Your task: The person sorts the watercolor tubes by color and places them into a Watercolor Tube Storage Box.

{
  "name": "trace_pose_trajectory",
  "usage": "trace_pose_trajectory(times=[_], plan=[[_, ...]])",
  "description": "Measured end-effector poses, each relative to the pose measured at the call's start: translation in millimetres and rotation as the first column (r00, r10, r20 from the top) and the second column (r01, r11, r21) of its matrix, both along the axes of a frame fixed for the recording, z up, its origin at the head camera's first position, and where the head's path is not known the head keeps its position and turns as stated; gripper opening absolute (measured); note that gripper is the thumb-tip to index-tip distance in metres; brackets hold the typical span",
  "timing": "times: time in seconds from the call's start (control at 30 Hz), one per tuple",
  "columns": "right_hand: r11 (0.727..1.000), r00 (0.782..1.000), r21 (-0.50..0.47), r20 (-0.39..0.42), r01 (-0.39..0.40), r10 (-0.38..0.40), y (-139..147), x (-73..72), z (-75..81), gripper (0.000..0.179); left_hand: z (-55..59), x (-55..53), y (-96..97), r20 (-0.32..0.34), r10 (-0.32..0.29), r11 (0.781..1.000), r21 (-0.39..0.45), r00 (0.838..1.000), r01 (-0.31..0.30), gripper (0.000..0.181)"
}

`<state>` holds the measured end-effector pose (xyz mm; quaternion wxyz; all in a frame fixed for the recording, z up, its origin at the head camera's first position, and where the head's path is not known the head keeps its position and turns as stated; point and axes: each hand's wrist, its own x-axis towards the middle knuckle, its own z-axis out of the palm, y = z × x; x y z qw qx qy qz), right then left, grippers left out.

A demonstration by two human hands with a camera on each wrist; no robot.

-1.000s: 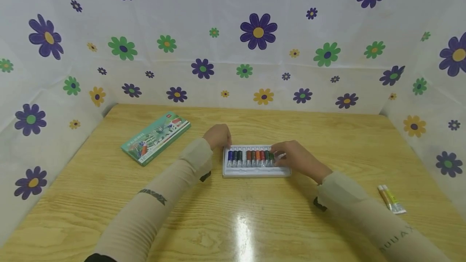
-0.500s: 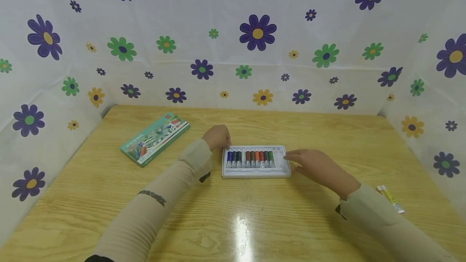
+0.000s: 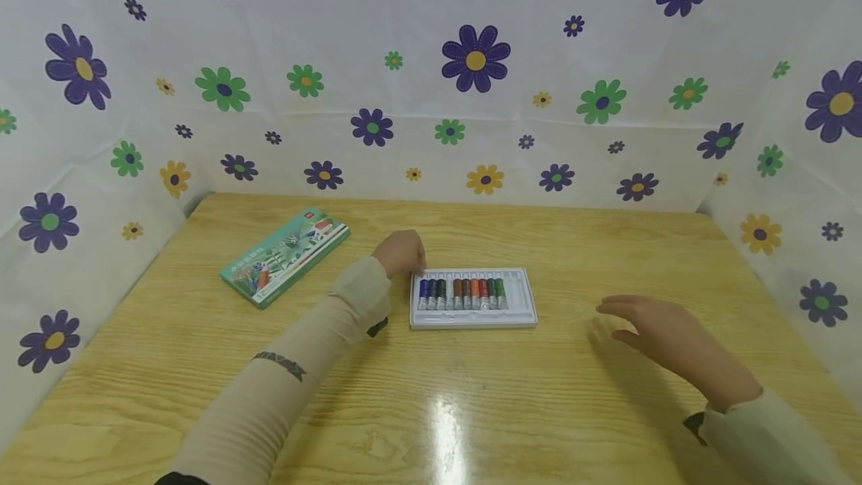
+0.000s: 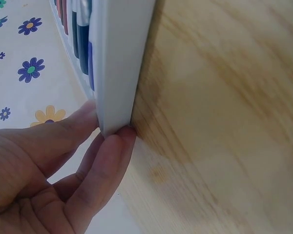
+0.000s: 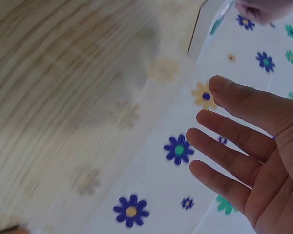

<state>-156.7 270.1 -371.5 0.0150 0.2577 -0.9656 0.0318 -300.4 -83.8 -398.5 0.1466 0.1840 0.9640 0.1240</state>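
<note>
A white plastic tray (image 3: 520,304) lies near the middle of the table and holds a row of small paint tubes (image 3: 467,293) in blue, dark green, brown, orange, red and green. Its right end bears no tubes. My left hand (image 3: 400,253) pinches the tray's far left corner; the left wrist view has the thumb (image 4: 83,117) against one face and fingertips (image 4: 124,139) on the edge. Well right of the tray, my right hand (image 3: 676,343) hovers above the table with fingers loosely extended and nothing in them, as its palm (image 5: 278,195) also shows.
A green paint box (image 3: 286,257) with a printed picture lies at the back left of the wooden table (image 3: 377,410). White cloth (image 3: 404,21) with printed flowers stands around the back and sides.
My right hand has moved away from the tray's right end, rightward and nearer to me, its fingers opening out. The two loose tubes at right are now hidden. My left hand has stayed put.
</note>
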Motion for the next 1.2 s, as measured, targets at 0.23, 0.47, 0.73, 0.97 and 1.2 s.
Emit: trace_pose_trajectory(times=[0.23,0.47,0.73,0.97,1.2], plan=[[0.995,0.995,-0.01,0.023,0.095,-0.095,37,6.1,-3.5,0.035,0.7,-0.5,0.2,0.005,0.01,1.0,0.002,1.0,-0.01,0.006],[0.972,0.964,0.02,0.13,0.232,-0.233,70,7.9,-12.8,0.036,3.3,1.1,1.8,0.029,0.037,0.999,-0.002,0.999,-0.037,0.007],[0.94,0.91,0.006,0.248,0.341,-0.332,100,9.7,-19.2,0.036,3.1,1.4,1.8,0.039,0.043,0.999,0.001,0.998,-0.043,0.007],[0.944,0.902,0.0,0.296,0.329,-0.315,111,10.6,-24.9,0.034,-0.2,-0.2,1.0,0.044,0.053,0.998,0.023,0.998,-0.054,0.006],[0.942,0.892,-0.005,0.324,0.334,-0.315,116,9.6,-28.4,0.029,-2.6,-1.3,0.9,0.033,0.046,0.999,0.018,0.998,-0.047,0.006]])
